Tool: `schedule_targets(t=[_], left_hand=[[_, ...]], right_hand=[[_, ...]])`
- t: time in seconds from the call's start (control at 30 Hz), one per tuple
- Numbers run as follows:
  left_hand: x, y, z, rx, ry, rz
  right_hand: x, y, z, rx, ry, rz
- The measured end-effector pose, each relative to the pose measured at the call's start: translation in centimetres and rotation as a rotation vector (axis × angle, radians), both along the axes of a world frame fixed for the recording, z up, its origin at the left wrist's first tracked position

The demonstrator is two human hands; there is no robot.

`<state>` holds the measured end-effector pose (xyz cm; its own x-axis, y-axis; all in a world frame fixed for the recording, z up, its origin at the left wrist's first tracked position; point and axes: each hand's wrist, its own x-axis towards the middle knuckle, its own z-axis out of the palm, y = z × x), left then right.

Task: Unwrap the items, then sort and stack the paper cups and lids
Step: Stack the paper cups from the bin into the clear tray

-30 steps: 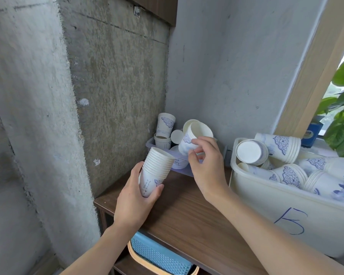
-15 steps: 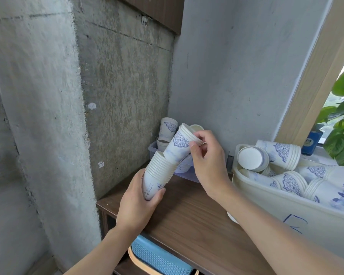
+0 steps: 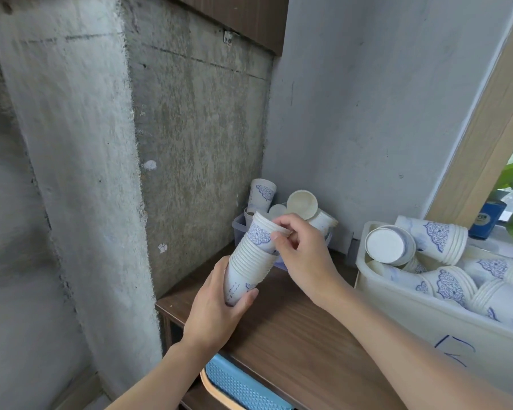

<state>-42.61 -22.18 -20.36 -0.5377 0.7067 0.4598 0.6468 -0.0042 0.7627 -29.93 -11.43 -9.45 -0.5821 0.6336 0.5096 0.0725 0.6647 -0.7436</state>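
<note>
The left hand [image 3: 216,315] wraps its curled fingers and thumb round the bottom of the stack of paper cups [image 3: 246,267], which leans with its mouths toward 1 o'clock above the wooden shelf top [image 3: 293,335]. The right hand [image 3: 305,255] pinches the rim of the top cup [image 3: 259,233] between thumb and fingertips, the other fingers loosely bent.

A second ago this cup was held apart from the stack, out toward 2 o'clock near the clear tray [image 3: 238,229]. Half a second ago its base was just entering the uppermost mouth. Now it sits deeper, though its blue-patterned wall stands out above the rims below, so I judge it not fully nested. One more loose cup has thus joined the sorted pile, and a short push along the stack's axis should seat it.

Beyond the stack at 12 o'clock, the tray in the corner holds an upright patterned cup [image 3: 262,193] and a few tipped cups [image 3: 302,204], which look like the next ones to collect. At 3 o'clock a white plastic bin [image 3: 427,327] holds several finished stacks lying on their sides. No lids or wrapping can be made out clearly. A blue basket [image 3: 243,386] sits under the shelf at 6 o'clock
</note>
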Motion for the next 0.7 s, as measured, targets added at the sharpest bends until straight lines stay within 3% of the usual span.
schedule_targets(t=[0.7], left_hand=[[-0.3,0.4,-0.3,0.041,-0.059,0.081]], right_hand=[[-3.1,-0.8,-2.6,0.089,-0.004,-0.03]])
